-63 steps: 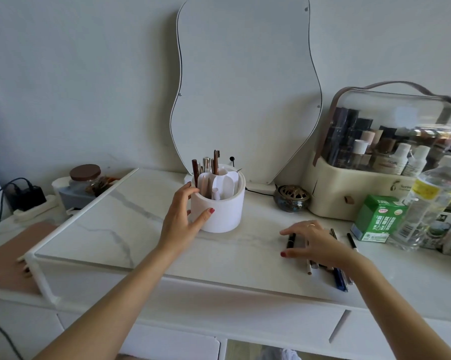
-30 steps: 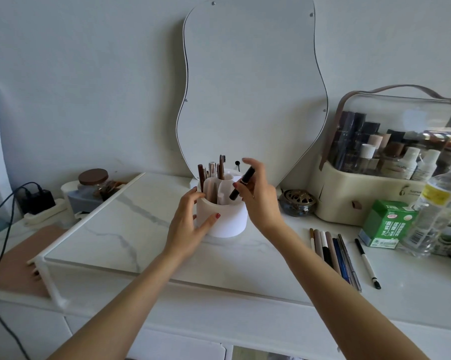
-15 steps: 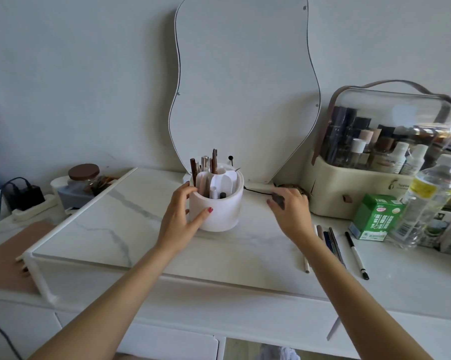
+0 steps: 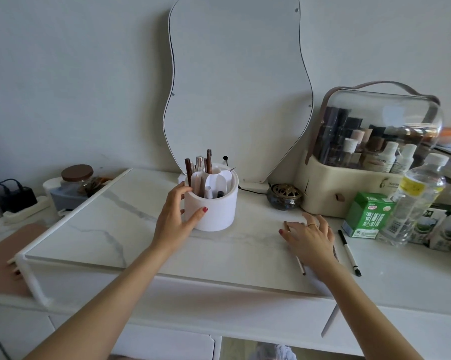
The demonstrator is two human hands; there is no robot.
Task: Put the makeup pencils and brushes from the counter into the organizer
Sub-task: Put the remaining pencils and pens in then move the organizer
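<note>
While the left hand (image 4: 179, 219) steadies the white organizer (image 4: 215, 206) with thumb and fingers curled around its near-left wall, the right hand (image 4: 309, 236) lies spread, palm down, over the pencils still on the counter (image 4: 141, 229). Reading from left to right: a brown-lidded jar (image 4: 77, 175) stands at the far left edge; the organizer sits at centre in front of the wavy mirror (image 4: 237, 87), and its compartments already hold several upright brushes and pencils, with a dark-capped item low in the front section. Further right, the right hand's fingers are splayed and close on nothing visible; whether they touch a pencil beneath the palm cannot be told. A pale pencil tip (image 4: 301, 267) projects below the wrist, and a black-and-white pen (image 4: 349, 253) lies just beside the hand, apart from it. Beyond stand a green carton (image 4: 367, 215) and a clear bottle (image 4: 414, 201). Judged from this layout, the task is partly complete: some implements are stowed, at least two remain on the counter, and others may be hidden under the hand.
</note>
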